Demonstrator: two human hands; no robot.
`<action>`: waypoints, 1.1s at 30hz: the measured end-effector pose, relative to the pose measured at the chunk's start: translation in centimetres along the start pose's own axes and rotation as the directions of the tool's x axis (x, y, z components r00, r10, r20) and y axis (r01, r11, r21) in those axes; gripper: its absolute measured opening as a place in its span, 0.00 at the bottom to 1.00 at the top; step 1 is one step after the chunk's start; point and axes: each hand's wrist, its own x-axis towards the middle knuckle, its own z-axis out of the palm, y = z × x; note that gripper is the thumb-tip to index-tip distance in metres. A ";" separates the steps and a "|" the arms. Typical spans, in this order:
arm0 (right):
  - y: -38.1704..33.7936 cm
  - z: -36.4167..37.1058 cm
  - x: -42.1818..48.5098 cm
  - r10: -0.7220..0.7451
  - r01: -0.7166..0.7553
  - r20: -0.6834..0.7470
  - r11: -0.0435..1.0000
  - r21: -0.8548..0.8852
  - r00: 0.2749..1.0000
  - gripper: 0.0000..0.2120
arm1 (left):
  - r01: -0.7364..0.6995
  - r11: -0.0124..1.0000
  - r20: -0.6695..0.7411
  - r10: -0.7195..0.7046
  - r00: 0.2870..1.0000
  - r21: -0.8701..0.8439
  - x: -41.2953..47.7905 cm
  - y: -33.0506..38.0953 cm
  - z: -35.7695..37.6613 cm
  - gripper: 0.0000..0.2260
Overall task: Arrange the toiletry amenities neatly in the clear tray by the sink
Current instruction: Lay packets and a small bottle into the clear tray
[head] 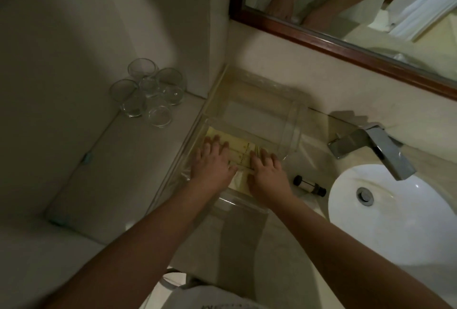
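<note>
- Left hand [213, 161] and right hand [267, 172] pressing flat, fingers spread, gripping nothing, on pale yellow packets [241, 152].
- Packets inside clear tray [294, 120], left of sink [400, 214]; probably light, thin, slippery; better pinched at edges.
- Small bottle [309, 185] between tray and sink.

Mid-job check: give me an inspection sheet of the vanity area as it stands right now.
Surface: pale stone counter, dimly lit.
Job's things: clear tray stands left of the sink; pale yellow packets lie flat in its near part; the far part looks empty.
Clutter: small dark-capped bottle lies on its side on the counter, outside the tray.
Grippers: left hand and right hand both rest flat, fingers spread, on the packets.
Cables: nothing seen.
Surroundings: cluster of drinking glasses on the side ledge, chrome tap, wood-framed mirror.
</note>
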 end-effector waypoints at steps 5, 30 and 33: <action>0.2 -0.2 0.2 0.003 -0.004 0.033 0.999 0.036 0.999 0.34 | -0.006 0.999 0.031 0.005 0.999 0.035 0.2 -0.1 0.6 0.34; 15.6 3.4 -13.8 0.415 -0.271 -0.167 0.800 0.535 0.894 0.22 | -0.334 0.902 -0.243 0.271 0.931 -0.273 -11.9 14.6 4.8 0.14; 15.4 3.6 -12.6 0.355 -0.248 -0.175 0.861 0.444 0.918 0.23 | -0.304 0.915 -0.206 0.255 0.945 -0.265 -12.8 15.0 5.0 0.14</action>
